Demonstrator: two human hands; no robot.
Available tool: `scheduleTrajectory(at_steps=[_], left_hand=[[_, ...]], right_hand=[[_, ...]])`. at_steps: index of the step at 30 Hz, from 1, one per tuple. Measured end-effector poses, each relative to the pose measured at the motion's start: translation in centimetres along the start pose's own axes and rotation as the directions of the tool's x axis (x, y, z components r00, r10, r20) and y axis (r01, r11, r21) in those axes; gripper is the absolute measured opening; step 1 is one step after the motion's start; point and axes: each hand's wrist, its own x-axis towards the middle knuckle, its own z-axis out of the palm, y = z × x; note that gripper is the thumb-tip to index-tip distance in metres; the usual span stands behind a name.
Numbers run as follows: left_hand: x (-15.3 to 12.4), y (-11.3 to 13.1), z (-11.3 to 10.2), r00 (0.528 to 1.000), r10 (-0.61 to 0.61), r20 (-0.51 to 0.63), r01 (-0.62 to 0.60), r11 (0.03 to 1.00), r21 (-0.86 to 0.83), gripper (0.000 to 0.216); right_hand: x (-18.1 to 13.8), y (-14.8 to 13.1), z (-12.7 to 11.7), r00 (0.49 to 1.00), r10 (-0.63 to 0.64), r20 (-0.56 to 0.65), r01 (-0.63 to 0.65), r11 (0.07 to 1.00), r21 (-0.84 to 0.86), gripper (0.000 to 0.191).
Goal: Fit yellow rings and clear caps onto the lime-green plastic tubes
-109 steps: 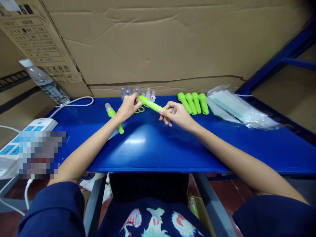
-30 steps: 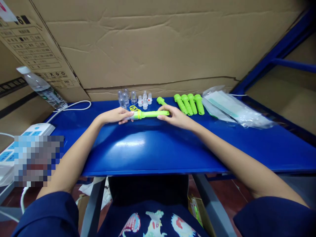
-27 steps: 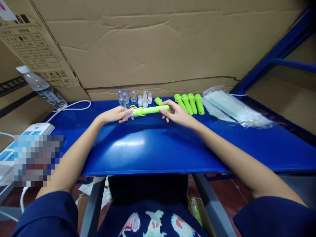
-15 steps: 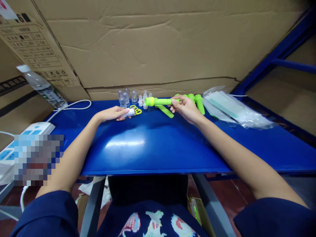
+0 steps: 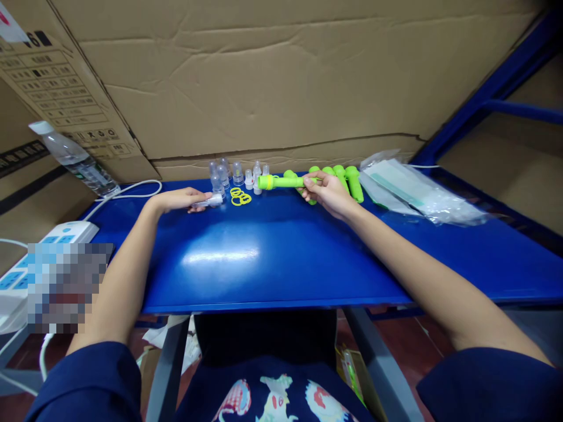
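A person in dark short sleeves works with both hands above a blue table (image 5: 290,264), arms reaching in from the lower corners of the frame. Just right of center, the right hand (image 5: 329,192) pinches one end of a bright green tube (image 5: 284,182) between thumb and fingers; the tube lies nearly level, its wider, yellow-banded end pointing left. Left of center, the left hand (image 5: 176,200) closes thumb and fingers on a small clear-and-white piece (image 5: 213,200), well apart from the tube. Between the hands, yellow rings (image 5: 241,197) lie in a loose cluster on the tabletop. Behind them, near the middle of the frame, stand clear caps (image 5: 238,173) and, just to their right, smaller white-based caps (image 5: 249,179). More green tubes (image 5: 353,180) lie side by side right of center, partly hidden by the right hand, with clear plastic bags (image 5: 433,196) beside them toward the right edge. A water bottle (image 5: 81,163) leans at upper left, above a white power strip (image 5: 73,231) and a pixelated object (image 5: 73,287) at the left edge. Creased cardboard (image 5: 281,88) fills the top of the frame.
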Motion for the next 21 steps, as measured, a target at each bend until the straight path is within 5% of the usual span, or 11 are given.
scheduleTrajectory(at_steps=[10, 16, 21], left_hand=[[6.1, 5.5, 3.9, 0.978, 0.204, -0.045, -0.197, 0.973, 0.122, 0.054], [8.2, 8.5, 4.5, 0.962, 0.119, -0.244, -0.01, 0.914, 0.406, 0.034], [8.7, 10.3, 5.3, 0.934, 0.224, -0.277, -0.058, 0.862, 0.504, 0.032]], right_hand=[[0.1, -0.1, -0.3, 1.0, 0.006, -0.02, -0.006, 1.0, -0.006, 0.053], [0.0, -0.2, -0.2, 1.0, 0.005, -0.012, -0.005, 1.0, -0.003, 0.054], [0.0, -0.1, -0.3, 1.0, -0.015, -0.016, 0.015, 1.0, 0.017, 0.053]])
